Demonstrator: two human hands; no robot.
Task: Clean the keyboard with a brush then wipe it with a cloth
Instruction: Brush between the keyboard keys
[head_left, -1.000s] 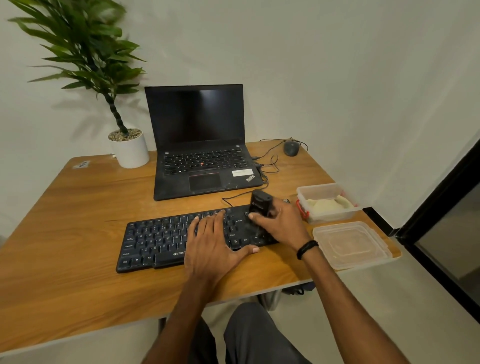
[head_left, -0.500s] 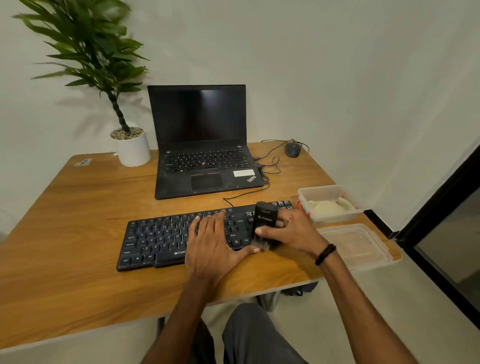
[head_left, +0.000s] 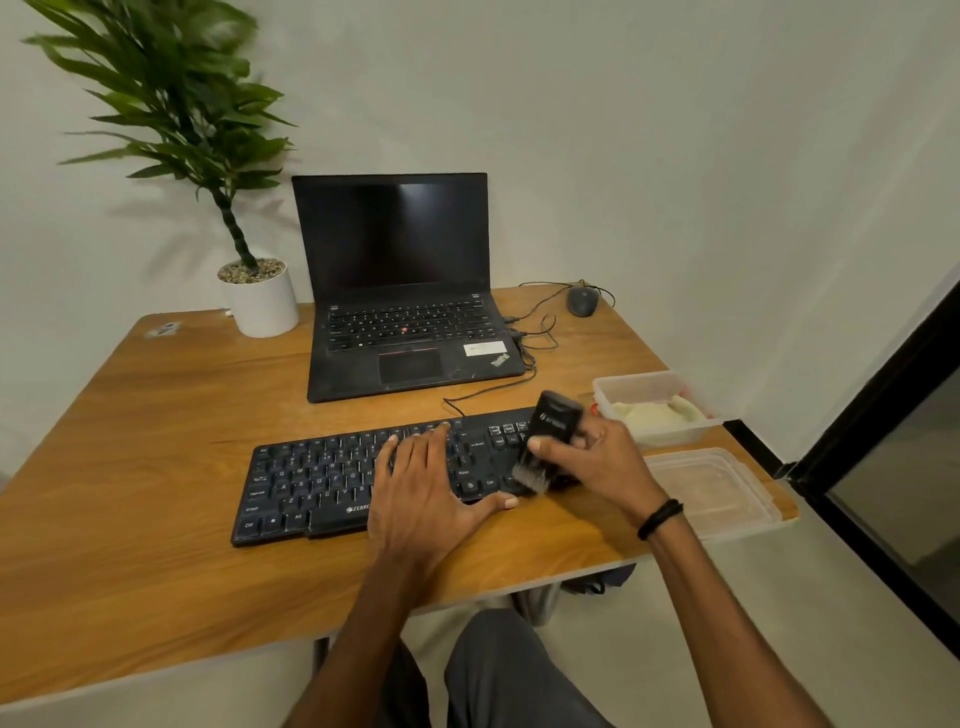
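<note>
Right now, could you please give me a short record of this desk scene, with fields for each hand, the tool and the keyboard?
left hand: flat on the middle of the keyboard, fingers straight
right hand: grips the brush over the keyboard's right end
brush: black body, bristles down at the keys
cloth: pale bundle in the open plastic container, untouched
lid: on the table, beside the container
behind: open laptop with a dark screen, mouse, potted plant
stage: brushing; wiping not yet begun

Left hand (head_left: 423, 488) flat, palm down; right hand (head_left: 597, 460) grips brush (head_left: 553, 423).
</note>
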